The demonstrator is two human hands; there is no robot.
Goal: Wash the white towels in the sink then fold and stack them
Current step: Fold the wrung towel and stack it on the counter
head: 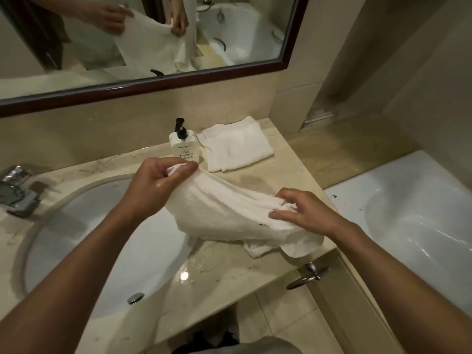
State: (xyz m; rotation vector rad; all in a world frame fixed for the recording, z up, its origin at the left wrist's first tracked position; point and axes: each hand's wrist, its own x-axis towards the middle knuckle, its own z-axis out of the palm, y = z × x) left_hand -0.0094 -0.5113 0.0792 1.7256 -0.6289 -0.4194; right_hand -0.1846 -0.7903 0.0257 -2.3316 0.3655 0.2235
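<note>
Folded towel (236,146) right of the bottle (184,146) (touching?), behind the held towel (229,213); sink (107,241) left.

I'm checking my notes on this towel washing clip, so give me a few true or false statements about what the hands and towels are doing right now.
1. Both hands grip the same white towel. True: the left hand and right hand each pinch an end.
2. A folded towel lies beside the soap bottle. True.
3. The held towel sits inside the sink. False: it hangs over the counter, right of the sink.
4. The soap bottle lies tipped over. False: it stands upright.
</note>
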